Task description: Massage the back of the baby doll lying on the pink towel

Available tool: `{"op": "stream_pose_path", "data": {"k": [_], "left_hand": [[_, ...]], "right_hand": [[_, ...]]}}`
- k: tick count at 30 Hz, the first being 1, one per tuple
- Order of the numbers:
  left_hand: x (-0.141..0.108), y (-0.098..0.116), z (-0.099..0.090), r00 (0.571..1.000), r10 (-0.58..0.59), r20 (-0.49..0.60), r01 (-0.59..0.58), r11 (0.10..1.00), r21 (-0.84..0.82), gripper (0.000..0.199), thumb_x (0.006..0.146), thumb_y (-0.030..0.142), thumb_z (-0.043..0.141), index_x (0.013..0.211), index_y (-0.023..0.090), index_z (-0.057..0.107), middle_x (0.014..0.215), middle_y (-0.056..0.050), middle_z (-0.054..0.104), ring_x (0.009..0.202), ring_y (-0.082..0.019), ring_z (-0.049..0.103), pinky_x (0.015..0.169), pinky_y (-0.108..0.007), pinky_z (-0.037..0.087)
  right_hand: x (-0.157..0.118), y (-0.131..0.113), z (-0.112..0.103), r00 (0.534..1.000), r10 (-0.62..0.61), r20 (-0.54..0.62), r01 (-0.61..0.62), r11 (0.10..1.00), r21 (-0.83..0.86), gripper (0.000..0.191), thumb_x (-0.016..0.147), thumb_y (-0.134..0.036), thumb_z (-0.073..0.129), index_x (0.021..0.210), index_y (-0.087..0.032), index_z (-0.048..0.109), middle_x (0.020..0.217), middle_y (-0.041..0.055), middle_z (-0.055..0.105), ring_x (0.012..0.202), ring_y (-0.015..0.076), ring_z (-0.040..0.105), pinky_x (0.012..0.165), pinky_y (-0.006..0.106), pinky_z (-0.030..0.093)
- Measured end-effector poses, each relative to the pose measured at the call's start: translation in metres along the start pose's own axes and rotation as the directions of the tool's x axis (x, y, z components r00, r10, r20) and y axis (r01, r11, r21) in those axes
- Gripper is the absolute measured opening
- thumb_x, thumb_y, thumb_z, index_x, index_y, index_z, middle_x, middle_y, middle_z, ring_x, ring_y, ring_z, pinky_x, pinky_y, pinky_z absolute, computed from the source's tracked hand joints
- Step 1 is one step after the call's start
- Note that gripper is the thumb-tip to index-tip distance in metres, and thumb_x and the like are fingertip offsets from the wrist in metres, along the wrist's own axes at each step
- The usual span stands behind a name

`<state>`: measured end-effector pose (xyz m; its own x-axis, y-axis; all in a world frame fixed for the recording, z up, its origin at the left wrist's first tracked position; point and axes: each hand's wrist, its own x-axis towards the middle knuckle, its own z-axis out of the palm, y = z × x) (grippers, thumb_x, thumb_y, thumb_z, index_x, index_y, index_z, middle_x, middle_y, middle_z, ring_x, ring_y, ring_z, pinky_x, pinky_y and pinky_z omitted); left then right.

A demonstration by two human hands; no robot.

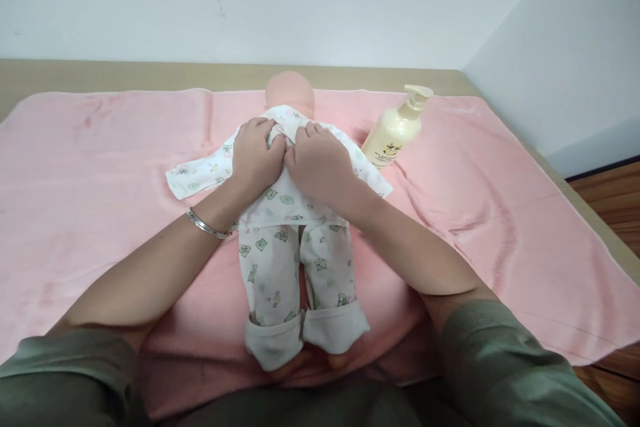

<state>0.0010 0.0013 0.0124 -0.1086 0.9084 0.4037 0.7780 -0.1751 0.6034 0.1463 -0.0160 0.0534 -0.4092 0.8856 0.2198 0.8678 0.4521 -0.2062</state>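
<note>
A baby doll lies with its smooth head away from me and no face showing, apparently front side down. It wears a white printed shirt and matching trousers with turned-up cuffs. My left hand, below a silver bangle, rests on the left side of the doll's upper body. On the right side lies my right hand. Both thumbs almost meet at the middle, and the fingers lie spread over the shirt. Cloth is creased between the hands near the collar.
A cream pump bottle with a cow picture leans or lies tilted right of the doll. Under everything spreads a pink blanket on a wooden table. Pale walls stand behind and at the right.
</note>
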Motion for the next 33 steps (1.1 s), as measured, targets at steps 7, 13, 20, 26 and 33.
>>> {"op": "stream_pose_path", "data": {"k": [7,13,20,26,33], "left_hand": [[-0.008,0.005,0.002,0.996,0.038,-0.077,-0.036,0.999,0.030,0.023,0.090,0.026,0.045,0.102,0.020,0.063,0.118,-0.016,0.073,0.119,-0.032,0.066,0.112,-0.048,0.051],[0.000,0.004,0.000,0.998,0.049,0.036,-0.051,0.998,0.035,0.028,0.090,0.028,0.043,0.104,0.019,0.065,0.120,-0.017,0.071,0.126,-0.035,0.062,0.117,-0.051,0.047],[0.004,0.008,-0.007,0.999,-0.010,0.043,0.009,0.999,0.038,0.011,0.084,0.028,0.049,0.075,0.024,0.043,0.087,-0.011,0.063,0.102,-0.032,0.063,0.105,-0.048,0.052],[-0.009,0.015,-0.004,0.999,0.021,-0.025,-0.018,0.993,0.116,0.013,0.092,0.032,0.047,0.082,0.024,0.043,0.093,-0.011,0.062,0.104,-0.031,0.062,0.104,-0.047,0.050],[0.005,0.011,-0.008,0.995,0.028,0.101,-0.038,0.994,0.100,0.019,0.089,0.025,0.044,0.075,0.025,0.031,0.086,-0.010,0.056,0.096,-0.031,0.059,0.100,-0.048,0.050]], "right_hand": [[0.024,0.022,0.000,0.992,0.097,0.075,-0.111,0.969,0.222,0.049,0.109,-0.031,0.034,0.139,0.000,0.058,0.153,0.0236,0.058,0.147,0.0348,0.052,0.129,0.050,0.040],[0.019,0.016,0.001,0.994,0.097,0.054,-0.101,0.991,0.093,0.047,0.110,-0.030,0.034,0.131,0.000,0.063,0.145,0.0247,0.063,0.142,0.0377,0.054,0.127,0.054,0.040],[0.005,0.010,0.002,1.000,-0.007,-0.001,0.007,1.000,-0.012,0.036,0.106,-0.021,0.036,0.088,-0.015,0.067,0.102,0.0164,0.072,0.104,0.0312,0.067,0.103,0.049,0.054],[0.027,0.032,-0.004,0.988,0.142,0.063,-0.151,0.972,0.180,0.046,0.109,-0.042,0.036,0.112,-0.012,0.070,0.123,0.0176,0.075,0.113,0.0314,0.068,0.102,0.046,0.056],[0.015,0.022,0.016,0.994,0.082,-0.074,-0.078,0.996,0.050,0.043,0.109,-0.032,0.033,0.090,-0.015,0.068,0.101,0.0157,0.072,0.108,0.0335,0.068,0.105,0.054,0.056]]}}
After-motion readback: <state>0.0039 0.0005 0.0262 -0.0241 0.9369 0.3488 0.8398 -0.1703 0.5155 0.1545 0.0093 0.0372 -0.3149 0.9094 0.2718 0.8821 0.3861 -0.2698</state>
